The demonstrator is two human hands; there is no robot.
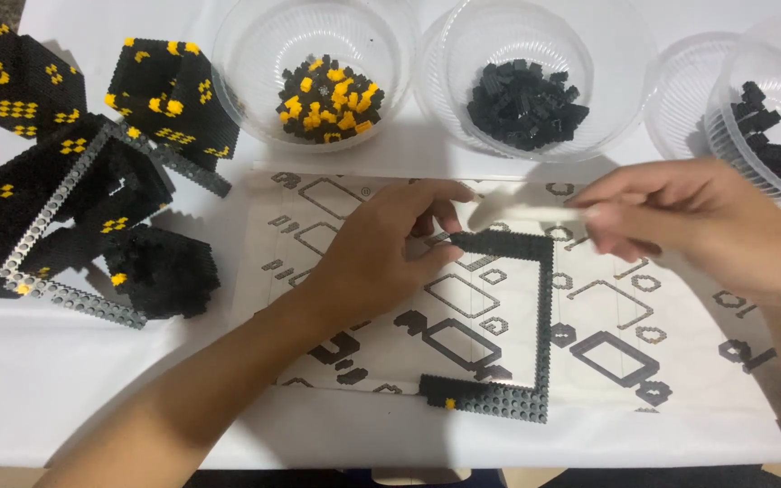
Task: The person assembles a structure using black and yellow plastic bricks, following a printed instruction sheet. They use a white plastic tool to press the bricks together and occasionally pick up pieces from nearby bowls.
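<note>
Black brick frame [535,316] under both hands [517,239]

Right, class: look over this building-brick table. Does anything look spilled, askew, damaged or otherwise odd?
Nothing looks spilled: the loose bricks sit inside the clear bowls. The built black and yellow blocks at the left lean against each other at angles, tilted rather than upright. The left hand touches the grey brick frame on the instruction sheet; the right hand is blurred.

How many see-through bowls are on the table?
4 bowls: one with yellow-and-black bricks, one with black bricks, an empty-looking one behind the far-right bowl. More may lie outside the picture.
</note>
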